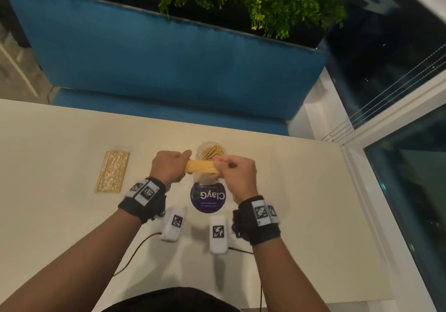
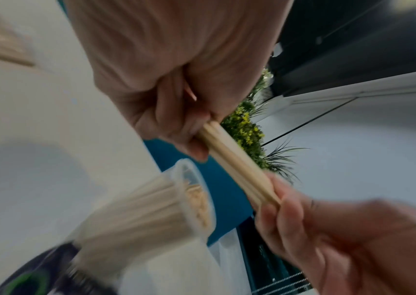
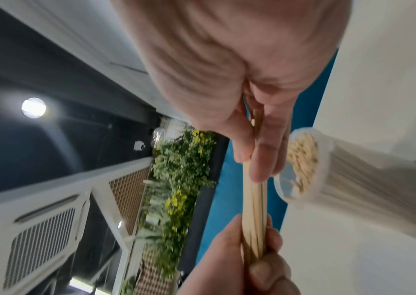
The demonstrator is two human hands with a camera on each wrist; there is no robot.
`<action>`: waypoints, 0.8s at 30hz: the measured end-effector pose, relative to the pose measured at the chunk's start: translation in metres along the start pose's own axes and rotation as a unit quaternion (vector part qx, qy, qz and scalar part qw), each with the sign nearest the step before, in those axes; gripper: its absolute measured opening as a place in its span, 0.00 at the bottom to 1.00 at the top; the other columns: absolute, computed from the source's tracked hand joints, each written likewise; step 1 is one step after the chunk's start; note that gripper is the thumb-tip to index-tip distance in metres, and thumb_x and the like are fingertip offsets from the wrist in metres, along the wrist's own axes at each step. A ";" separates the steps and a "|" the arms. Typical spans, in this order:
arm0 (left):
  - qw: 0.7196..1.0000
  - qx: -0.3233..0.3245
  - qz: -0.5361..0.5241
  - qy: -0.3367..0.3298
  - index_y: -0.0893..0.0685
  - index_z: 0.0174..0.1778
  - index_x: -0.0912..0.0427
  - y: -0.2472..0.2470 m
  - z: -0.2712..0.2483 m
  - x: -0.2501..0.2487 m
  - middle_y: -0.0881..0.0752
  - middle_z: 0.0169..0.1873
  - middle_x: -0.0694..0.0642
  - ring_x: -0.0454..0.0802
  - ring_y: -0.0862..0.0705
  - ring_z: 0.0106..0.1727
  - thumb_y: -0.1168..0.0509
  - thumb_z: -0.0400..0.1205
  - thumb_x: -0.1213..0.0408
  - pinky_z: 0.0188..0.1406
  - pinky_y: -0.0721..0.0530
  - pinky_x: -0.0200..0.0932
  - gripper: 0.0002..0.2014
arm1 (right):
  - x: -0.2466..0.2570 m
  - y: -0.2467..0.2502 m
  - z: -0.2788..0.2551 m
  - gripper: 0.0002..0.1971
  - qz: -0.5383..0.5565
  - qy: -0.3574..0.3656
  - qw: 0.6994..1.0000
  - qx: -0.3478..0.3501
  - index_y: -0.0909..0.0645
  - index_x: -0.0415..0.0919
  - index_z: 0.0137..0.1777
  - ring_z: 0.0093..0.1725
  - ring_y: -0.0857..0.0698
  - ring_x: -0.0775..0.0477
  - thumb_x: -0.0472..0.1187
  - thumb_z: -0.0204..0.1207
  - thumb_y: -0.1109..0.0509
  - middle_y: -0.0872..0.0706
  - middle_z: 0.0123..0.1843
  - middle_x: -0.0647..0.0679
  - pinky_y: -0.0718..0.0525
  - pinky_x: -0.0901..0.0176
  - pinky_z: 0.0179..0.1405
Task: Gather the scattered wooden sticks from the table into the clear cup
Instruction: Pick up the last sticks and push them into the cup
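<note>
A: Where are the sticks right now?

B: A bundle of pale, thin wooden sticks is held level in the air, just on the near side of the clear plastic cup. The left hand curls round one end; the right hand pinches the other end between thumb and fingers.

A: And the cup?

B: Upright on the cream tabletop, already packed with sticks. A flat packet of more sticks lies well to the cup's left, and a round purple sticker sits nearer the person than the cup.

A: So which step is this?

B: Squaring up the bundle before loading it, I'd judge. Next it needs tipping upright, one end aimed at the cup's mouth, then lowering into whatever gap remains. The cup looks crowded, so stray sticks could catch on the rim.
</note>
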State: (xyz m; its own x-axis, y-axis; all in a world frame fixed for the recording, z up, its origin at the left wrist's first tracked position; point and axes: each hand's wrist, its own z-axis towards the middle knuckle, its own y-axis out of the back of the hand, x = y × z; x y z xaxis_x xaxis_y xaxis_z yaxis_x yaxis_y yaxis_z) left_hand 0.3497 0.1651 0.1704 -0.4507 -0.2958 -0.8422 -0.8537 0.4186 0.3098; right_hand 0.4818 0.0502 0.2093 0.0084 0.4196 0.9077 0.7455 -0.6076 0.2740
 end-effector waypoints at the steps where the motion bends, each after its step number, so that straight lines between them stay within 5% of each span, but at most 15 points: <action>1: 0.999 0.033 0.010 -0.002 0.10 0.33 0.66 -0.001 0.007 -0.012 0.14 0.23 0.61 0.54 0.22 0.23 0.32 0.82 0.48 0.26 0.24 0.42 0.24 | 0.003 0.006 0.008 0.08 0.021 -0.010 1.000 -0.001 0.07 0.36 0.55 0.33 0.06 0.47 0.31 0.79 0.22 0.07 0.51 0.40 0.06 0.52 0.45; 4: 0.995 0.102 0.011 0.005 0.10 0.43 0.65 -0.006 0.022 -0.043 0.10 0.29 0.60 0.52 0.15 0.24 0.34 0.86 0.49 0.25 0.17 0.42 0.21 | 0.009 0.024 0.028 0.08 0.062 -0.033 0.997 -0.014 0.08 0.31 0.56 0.37 0.05 0.45 0.28 0.78 0.22 0.07 0.53 0.38 0.06 0.48 0.48; 6: 0.994 0.110 -0.025 0.010 0.10 0.48 0.65 -0.010 0.031 -0.052 0.07 0.39 0.62 0.56 0.08 0.33 0.38 0.88 0.52 0.35 0.09 0.48 0.19 | 0.010 0.037 0.037 0.09 0.080 -0.046 0.995 -0.029 0.09 0.29 0.57 0.37 0.05 0.45 0.27 0.79 0.23 0.07 0.52 0.39 0.06 0.54 0.46; 10: 0.994 0.002 0.078 -0.072 0.13 0.57 0.58 -0.014 0.037 -0.039 0.11 0.56 0.59 0.58 0.12 0.54 0.40 0.85 0.65 0.57 0.12 0.53 0.11 | 0.006 0.053 0.052 0.09 0.083 -0.053 0.993 -0.069 0.10 0.28 0.57 0.36 0.05 0.45 0.26 0.78 0.23 0.08 0.52 0.39 0.06 0.53 0.47; 14: 0.976 0.092 0.168 -0.104 0.30 0.81 0.58 -0.019 0.024 -0.016 0.26 0.77 0.58 0.56 0.24 0.75 0.29 0.76 0.69 0.73 0.22 0.52 0.34 | 0.005 0.051 0.061 0.06 -0.023 -0.024 0.994 -0.101 0.07 0.35 0.54 0.32 0.06 0.48 0.30 0.79 0.23 0.07 0.51 0.43 0.06 0.57 0.45; 16: 0.964 0.158 0.172 -0.126 0.36 0.84 0.56 -0.022 0.018 -0.008 0.28 0.77 0.46 0.47 0.26 0.74 0.28 0.78 0.68 0.67 0.22 0.33 0.38 | 0.010 0.044 0.064 0.05 -0.095 0.009 0.991 -0.099 0.07 0.35 0.53 0.27 0.09 0.55 0.32 0.81 0.24 0.08 0.51 0.44 0.12 0.70 0.33; 18: 0.953 0.198 0.166 -0.156 0.33 0.76 0.43 -0.024 0.011 -0.002 0.28 0.62 0.33 0.31 0.24 0.59 0.26 0.79 0.68 0.44 0.27 0.16 0.34 | 0.018 0.034 0.068 0.06 -0.151 0.037 0.983 -0.099 0.07 0.35 0.54 0.25 0.10 0.58 0.33 0.82 0.25 0.11 0.52 0.45 0.18 0.75 0.27; 20: 0.952 0.190 0.140 -0.194 0.31 0.67 0.32 -0.024 0.012 0.005 0.24 0.57 0.27 0.22 0.23 0.53 0.20 0.75 0.59 0.47 0.24 0.20 0.33 | 0.030 0.022 0.072 0.06 -0.192 0.070 0.975 -0.087 0.07 0.35 0.54 0.35 0.08 0.53 0.31 0.82 0.26 0.10 0.53 0.44 0.12 0.68 0.38; 22: 0.955 0.169 0.125 -0.211 0.28 0.73 0.36 -0.026 0.015 0.014 0.17 0.63 0.35 0.31 0.19 0.59 0.18 0.71 0.50 0.57 0.21 0.36 0.36 | 0.039 0.009 0.074 0.08 -0.249 0.107 0.961 -0.053 0.08 0.34 0.53 0.47 0.10 0.45 0.29 0.83 0.29 0.09 0.52 0.43 0.11 0.59 0.55; 24: 0.958 0.160 0.126 -0.204 0.28 0.78 0.43 -0.028 0.017 0.019 0.16 0.68 0.44 0.43 0.19 0.63 0.19 0.72 0.51 0.62 0.22 0.44 0.39 | 0.048 -0.001 0.070 0.10 -0.319 0.139 0.937 -0.038 0.09 0.35 0.55 0.50 0.13 0.47 0.29 0.86 0.32 0.10 0.53 0.44 0.17 0.65 0.50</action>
State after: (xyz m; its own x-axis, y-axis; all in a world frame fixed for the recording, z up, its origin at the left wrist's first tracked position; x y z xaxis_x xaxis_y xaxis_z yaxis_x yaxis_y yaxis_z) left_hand 0.3696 0.1624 0.1378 -0.4362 0.1810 -0.8815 -0.5784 0.6940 0.4287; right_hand 0.5279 0.1187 0.2305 -0.6051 0.5276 0.5962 0.4899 -0.3435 0.8013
